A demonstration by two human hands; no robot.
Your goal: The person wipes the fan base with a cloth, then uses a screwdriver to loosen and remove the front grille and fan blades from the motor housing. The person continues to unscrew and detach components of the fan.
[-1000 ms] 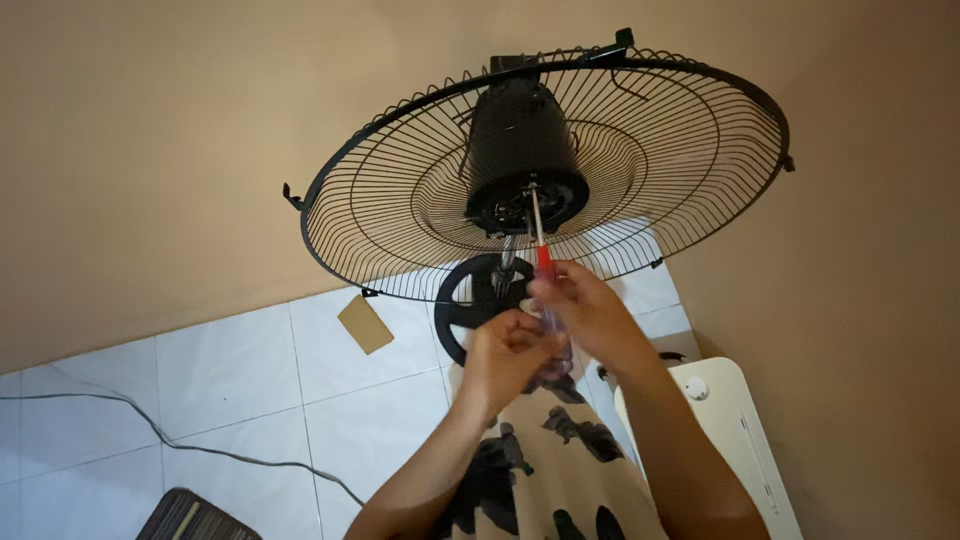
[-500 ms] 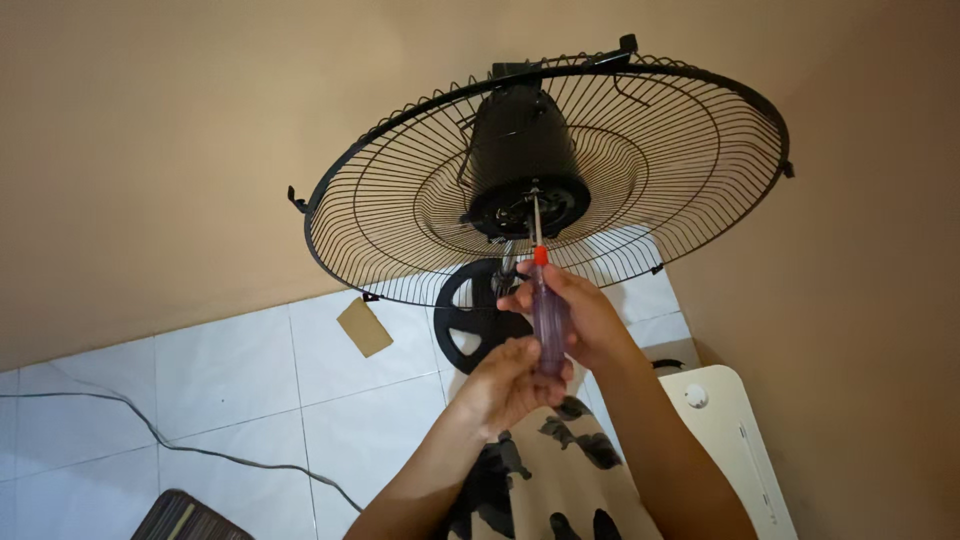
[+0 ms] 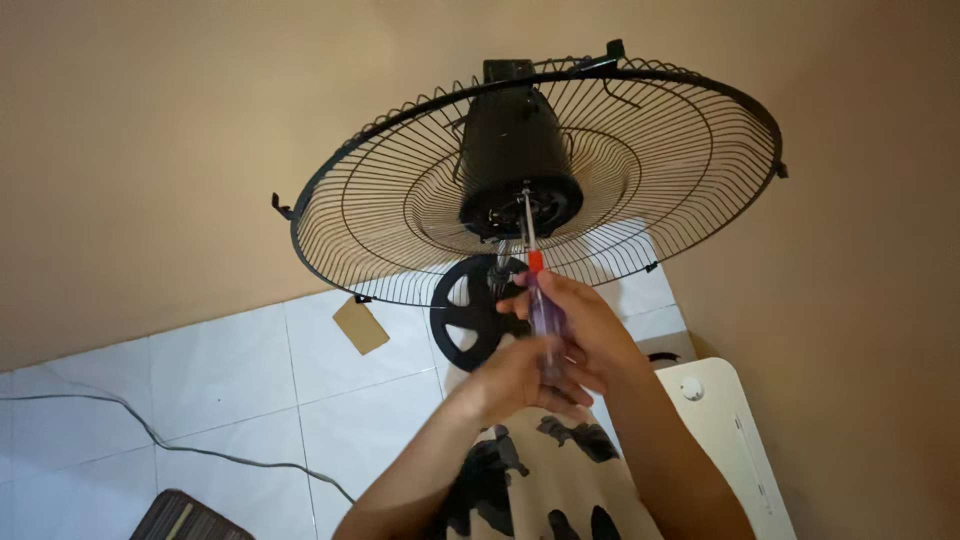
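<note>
A tan wall (image 3: pixel 150 150) is seen behind and above both hands, and a white tiled floor (image 3: pixel 230 380) lies below and to the left of them. A round black wire fan guard (image 3: pixel 400 215) is held tilted directly above the hands, its rim reaching well out to either side. A black motor housing (image 3: pixel 515 150) is set at the centre of the guard, just above the hands. A round black fan base (image 3: pixel 462 318) is seen on the floor beyond the hands, partly hidden by them. A white plastic panel (image 3: pixel 720 430) lies to the right of the right forearm. A patterned cream and black garment (image 3: pixel 540 480) is visible below, between the two forearms. A grey cable (image 3: pixel 150 435) is trailed across the tiles well to the left, and a small brown cardboard piece (image 3: pixel 361 325) lies on the floor to the left of the hands.

A screwdriver (image 3: pixel 540 310) with a clear purple handle and red collar is gripped by both hands; its metal shaft is directed upward, the tip meeting the front face of the motor housing. The right hand (image 3: pixel 585 325) is closed around the upper handle. The left hand (image 3: pixel 515 380) is closed around the handle's lower end, touching the right hand.
</note>
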